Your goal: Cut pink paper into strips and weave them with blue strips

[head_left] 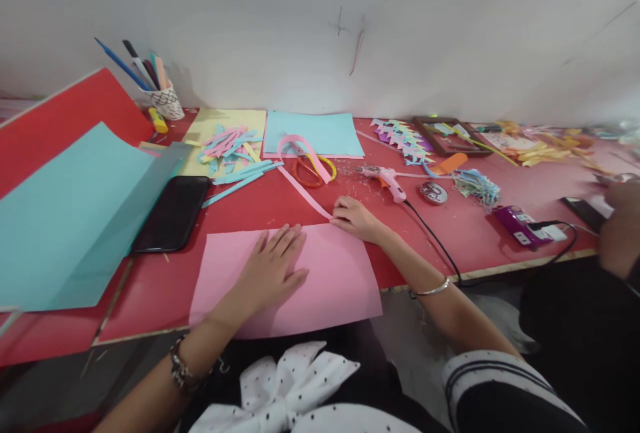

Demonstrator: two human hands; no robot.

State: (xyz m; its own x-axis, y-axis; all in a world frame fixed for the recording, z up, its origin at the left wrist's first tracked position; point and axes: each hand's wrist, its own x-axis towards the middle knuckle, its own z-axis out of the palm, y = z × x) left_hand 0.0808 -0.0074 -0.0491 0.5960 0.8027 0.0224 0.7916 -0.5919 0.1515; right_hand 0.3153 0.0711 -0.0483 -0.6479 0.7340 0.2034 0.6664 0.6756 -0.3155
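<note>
A pink paper sheet (335,286) lies at the table's front edge. My left hand (270,266) rests flat on it with the fingers spread. At the sheet's far right corner, my right hand (356,219) has its fingers curled together on the end of a narrow pink paper strip (304,194). The strip runs away from my fingers toward the scissors (306,176), which have red and yellow handles. Another curved pink strip (300,141) arches over the scissors. To the right of them lies a pink glue gun (385,179) with a black cord.
Blue-green sheets (65,219) and a black phone (174,214) lie at left, below a pen cup (167,101). Cut strips (233,146) are piled at the back. A purple power socket (523,226) sits at right, near another person's hand (623,213).
</note>
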